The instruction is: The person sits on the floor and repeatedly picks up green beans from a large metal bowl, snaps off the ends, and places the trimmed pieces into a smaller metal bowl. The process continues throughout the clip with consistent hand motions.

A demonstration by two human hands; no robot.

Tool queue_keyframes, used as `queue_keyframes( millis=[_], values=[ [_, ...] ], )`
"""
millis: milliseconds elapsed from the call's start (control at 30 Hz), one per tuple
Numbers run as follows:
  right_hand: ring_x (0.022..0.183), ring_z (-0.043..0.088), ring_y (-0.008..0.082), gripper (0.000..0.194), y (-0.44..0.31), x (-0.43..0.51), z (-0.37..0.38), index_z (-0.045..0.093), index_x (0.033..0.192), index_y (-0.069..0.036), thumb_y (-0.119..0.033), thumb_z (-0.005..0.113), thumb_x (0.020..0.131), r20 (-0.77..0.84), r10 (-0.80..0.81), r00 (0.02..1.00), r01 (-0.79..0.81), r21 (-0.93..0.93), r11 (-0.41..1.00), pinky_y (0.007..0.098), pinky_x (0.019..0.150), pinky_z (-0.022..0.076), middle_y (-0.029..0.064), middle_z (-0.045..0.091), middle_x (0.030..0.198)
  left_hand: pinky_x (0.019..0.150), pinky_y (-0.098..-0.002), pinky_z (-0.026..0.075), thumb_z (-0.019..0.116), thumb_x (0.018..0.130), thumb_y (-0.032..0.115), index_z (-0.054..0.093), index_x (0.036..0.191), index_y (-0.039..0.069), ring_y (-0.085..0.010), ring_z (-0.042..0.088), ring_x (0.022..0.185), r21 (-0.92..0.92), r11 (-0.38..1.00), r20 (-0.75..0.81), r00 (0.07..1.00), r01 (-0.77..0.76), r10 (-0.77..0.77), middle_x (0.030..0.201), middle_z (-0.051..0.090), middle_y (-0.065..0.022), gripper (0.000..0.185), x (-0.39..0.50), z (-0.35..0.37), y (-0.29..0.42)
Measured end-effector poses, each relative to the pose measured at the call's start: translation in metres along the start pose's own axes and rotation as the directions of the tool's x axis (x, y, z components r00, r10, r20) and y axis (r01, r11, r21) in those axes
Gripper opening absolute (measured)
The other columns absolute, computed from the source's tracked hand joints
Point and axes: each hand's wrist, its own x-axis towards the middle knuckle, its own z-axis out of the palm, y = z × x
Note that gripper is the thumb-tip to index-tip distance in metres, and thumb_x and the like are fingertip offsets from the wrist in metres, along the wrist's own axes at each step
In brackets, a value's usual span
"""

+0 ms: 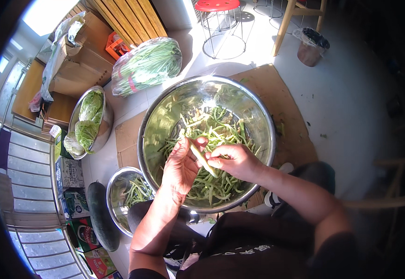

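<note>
A large steel basin (143, 139) stands before me, with many green beans (211, 186) in it. Over its near half, my left hand (182, 167) holds a pale green bean pod (202, 158) between thumb and fingers. My right hand (235, 161) is at the pod's right side, thumb and fingertips pinched together; whether they grip the pod or a piece of it is hard to tell. A smaller steel bowl (111, 191) with more green beans is at the left, beside the large basin and partly hidden by my knee.
Cardboard (293, 139) lies under the basin. To the left are a bowl of napa cabbages (88, 130), a large dark green gourd (102, 216) and beer cartons (87, 233). Beyond are bagged green vegetables (148, 66), a red stool (217, 5) and a waste bin (309, 52).
</note>
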Motion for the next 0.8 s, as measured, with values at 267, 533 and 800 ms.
queue_keyframes(
  millis=[267, 533, 800],
  values=[
    [0.071, 0.052, 0.0081, 0.016, -0.015, -0.004, -0.028, 0.059, 0.093, 0.001, -0.014, 0.057, 0.088, 0.138, 0.128, 0.982, -0.155, 0.214, 0.964, 0.0232, 0.063, 0.0427, 0.0024, 0.057, 0.078, 0.073, -0.0329, 0.053, 0.052, 0.091, 0.018, 0.055, 0.092, 0.008, -0.0205, 0.062, 0.081, 0.038, 0.997, -0.170, 0.983, -0.067, 0.072, 0.089, 0.062, -0.0089, 0.011, 0.000, -0.017, 0.002],
    [0.058, 0.036, 0.0007, 0.008, -0.010, -0.003, -0.011, 0.056, 0.088, -0.008, -0.015, 0.054, 0.091, 0.018, 0.086, 0.996, -0.087, 0.333, 0.939, 0.0176, 0.049, 0.0280, -0.0061, 0.044, 0.071, 0.059, -0.0218, 0.045, 0.058, 0.089, 0.018, 0.056, 0.094, 0.008, -0.0085, 0.054, 0.066, 0.517, 0.852, -0.046, 0.996, 0.090, -0.077, 0.079, 0.058, -0.0003, 0.011, -0.020, 0.006, -0.011],
    [0.050, 0.033, 0.0020, 0.011, -0.017, 0.006, -0.052, 0.053, 0.090, -0.005, -0.015, 0.049, 0.093, -0.131, 0.194, 0.972, -0.016, 0.790, 0.613, 0.0151, 0.042, 0.0280, -0.0040, 0.041, 0.065, 0.061, -0.0237, 0.044, 0.062, 0.087, 0.017, 0.056, 0.095, 0.006, -0.0076, 0.053, 0.065, 0.633, 0.771, 0.019, 0.993, 0.079, -0.117, 0.075, 0.057, 0.0013, 0.015, -0.012, -0.022, 0.019]
  ],
)
